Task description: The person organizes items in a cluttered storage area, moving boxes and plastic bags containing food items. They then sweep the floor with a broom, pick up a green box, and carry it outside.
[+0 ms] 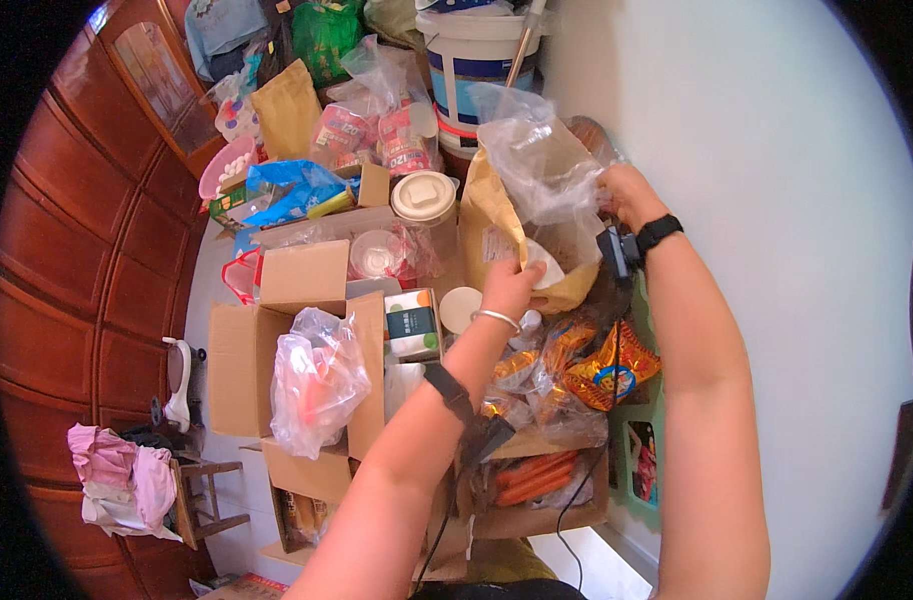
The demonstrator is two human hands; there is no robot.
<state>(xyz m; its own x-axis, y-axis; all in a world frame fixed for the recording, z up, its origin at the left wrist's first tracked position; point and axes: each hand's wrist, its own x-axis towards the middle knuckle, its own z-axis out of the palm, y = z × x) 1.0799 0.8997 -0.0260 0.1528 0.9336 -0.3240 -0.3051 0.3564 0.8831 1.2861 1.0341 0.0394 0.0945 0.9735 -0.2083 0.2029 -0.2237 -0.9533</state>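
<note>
A large brown paper bag (494, 210) stands open before me. Clear plastic (527, 161), apparently its liner, rises out of its mouth. My left hand (512, 289) grips the bag's near rim, beside a white patch. At the right, close to the wall, my right hand (629, 191) pinches the edge of the clear plastic; its fingertips are partly hidden. What lies deep in the bag cannot be made out. Below the bag are orange snack packets (614, 367) in clear wrapping and a round white lid (461, 310).
An open cardboard box (239, 367) with a crumpled plastic bag (317, 382) on it stands left. A lidded tub (424, 199) and large paint bucket (475, 67) stand farther back. Carrots (535, 480) lie in a box near me. A white wall (801, 225) bounds the right; cables hang from both wrists.
</note>
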